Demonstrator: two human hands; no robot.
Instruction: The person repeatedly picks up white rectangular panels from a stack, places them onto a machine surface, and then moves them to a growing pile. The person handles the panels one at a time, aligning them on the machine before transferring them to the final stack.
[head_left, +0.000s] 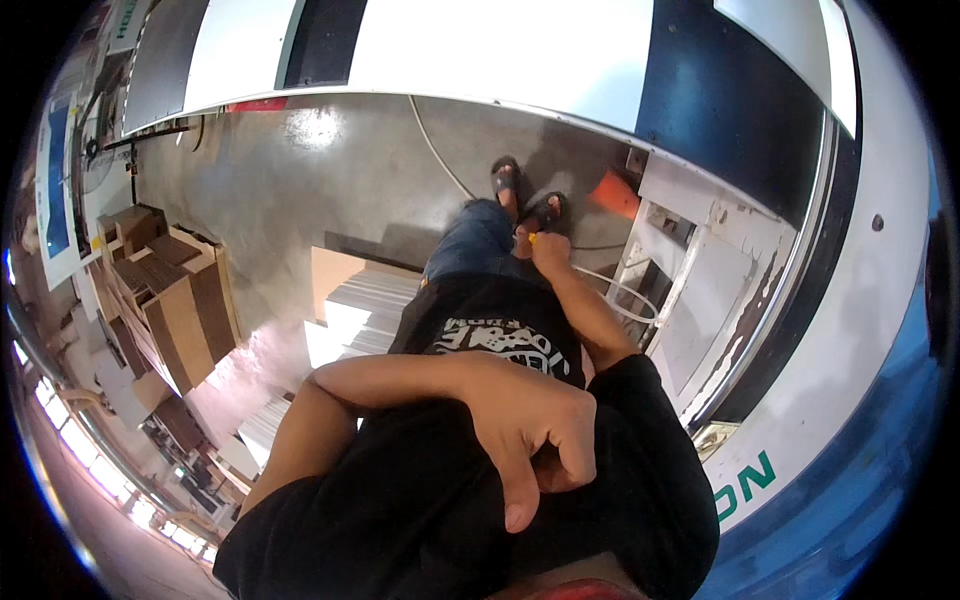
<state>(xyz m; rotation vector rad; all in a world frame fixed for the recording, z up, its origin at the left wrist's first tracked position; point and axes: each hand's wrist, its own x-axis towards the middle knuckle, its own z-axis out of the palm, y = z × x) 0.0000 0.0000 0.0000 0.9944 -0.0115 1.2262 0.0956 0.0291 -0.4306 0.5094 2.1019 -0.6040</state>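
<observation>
Small yellow object in the right hand, loose cable near the feet

The right hand [552, 252] is closed around a small yellow object [533, 238], low beside the legs; what kind of object it is, I cannot say surely at this distance. The left hand [530, 415] is before the chest, fingers curled, thumb apart; whether it holds something, I cannot tell. If the right grip becomes loose, the object could fall to the floor [300, 190]. The pale cable [437, 150] near the sandals [506, 173] could also catch a foot during a step.
</observation>
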